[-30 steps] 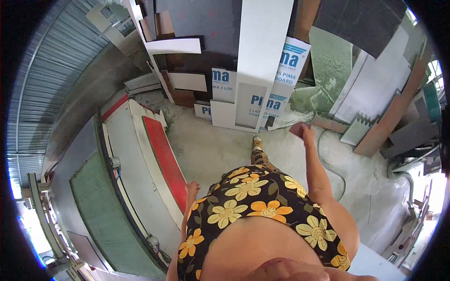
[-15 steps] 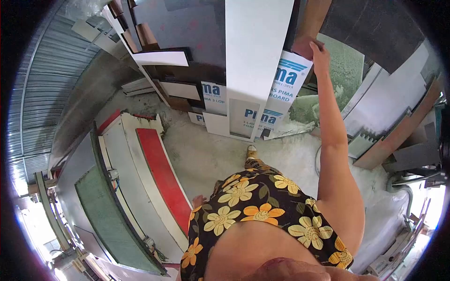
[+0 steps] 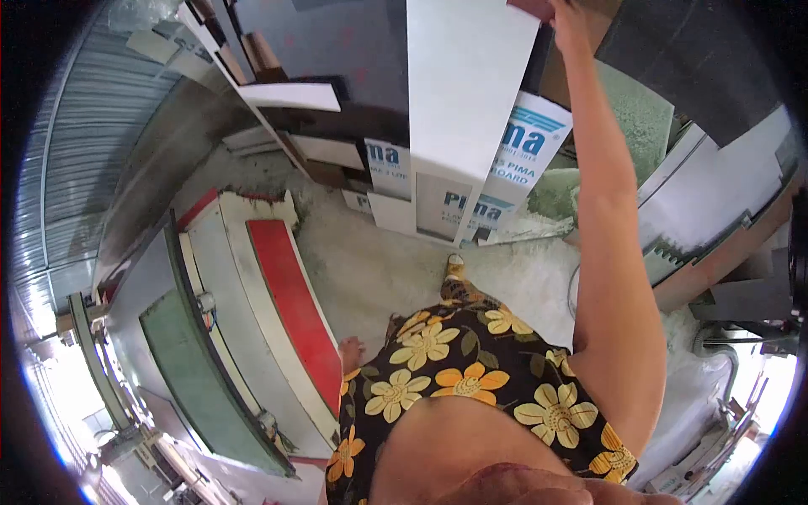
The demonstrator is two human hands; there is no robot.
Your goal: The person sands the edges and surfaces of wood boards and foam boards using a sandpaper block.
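We are pinching a small reddish-brown block in our right hand atop the tall upright white board, left hand hanging well below, grip indiscernible

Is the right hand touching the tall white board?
Cannot tell. In the head view the right hand overlaps the white board at the picture's top edge; contact hidden.

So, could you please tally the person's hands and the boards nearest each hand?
Hands: 2, left hand and right hand.
Boards: 2, red board by the left, tall white board by the right.
Total: 4.
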